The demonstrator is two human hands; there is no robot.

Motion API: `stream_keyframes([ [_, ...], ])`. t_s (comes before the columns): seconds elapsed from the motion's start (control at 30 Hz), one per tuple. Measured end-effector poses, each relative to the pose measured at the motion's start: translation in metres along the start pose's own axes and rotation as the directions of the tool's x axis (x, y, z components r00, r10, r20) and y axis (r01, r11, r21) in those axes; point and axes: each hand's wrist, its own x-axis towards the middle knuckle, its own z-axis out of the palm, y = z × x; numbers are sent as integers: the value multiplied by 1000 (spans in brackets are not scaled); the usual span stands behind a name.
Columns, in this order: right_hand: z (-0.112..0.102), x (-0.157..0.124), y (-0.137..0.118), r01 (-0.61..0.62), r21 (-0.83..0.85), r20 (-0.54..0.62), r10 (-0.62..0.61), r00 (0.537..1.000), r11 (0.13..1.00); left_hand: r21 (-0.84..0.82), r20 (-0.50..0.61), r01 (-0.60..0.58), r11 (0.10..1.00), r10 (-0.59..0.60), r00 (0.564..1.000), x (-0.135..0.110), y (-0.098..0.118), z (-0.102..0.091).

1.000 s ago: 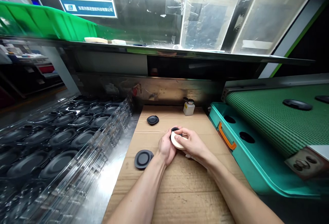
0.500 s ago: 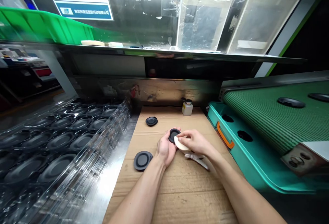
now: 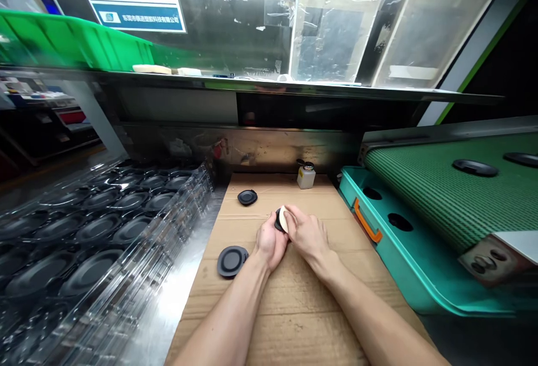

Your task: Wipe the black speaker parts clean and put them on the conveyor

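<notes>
Your left hand (image 3: 271,244) cups a black disc (image 3: 279,221) in a narrow grip; your right hand (image 3: 306,236) holds a cream foam pad (image 3: 284,219) against it (fingers hide most of both), above a cardboard sheet (image 3: 294,321). A second disc (image 3: 232,260) lies nearby, left.

The left hand (image 3: 271,244) supports a black disc (image 3: 279,221). The right hand (image 3: 308,236) presses a pale pad (image 3: 284,219) against the disc. Both hands are above a cardboard surface (image 3: 294,310). A loose disc (image 3: 231,261) lies on the surface near the left hand. A second loose disc (image 3: 247,197) lies farther forward. A white bottle (image 3: 306,176) stands at the far edge. Left of the surface, a clear tray (image 3: 105,226) holds rows of black discs. On the right, a teal bin (image 3: 348,186) with an orange handle (image 3: 365,220) sits beside a green conveyor belt (image 3: 420,203).
</notes>
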Motion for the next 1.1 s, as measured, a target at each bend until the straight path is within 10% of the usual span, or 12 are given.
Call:
stream_keyframes([
  [0.37,-1,0,-10,-114,-274,107,148,983,955,-46,-52,-17,999,15,999,1,0,-4],
  [1.1,-3,11,8,-15,-349,67,41,997,937,106,-29,26,994,-23,999,-5,-2,4],
])
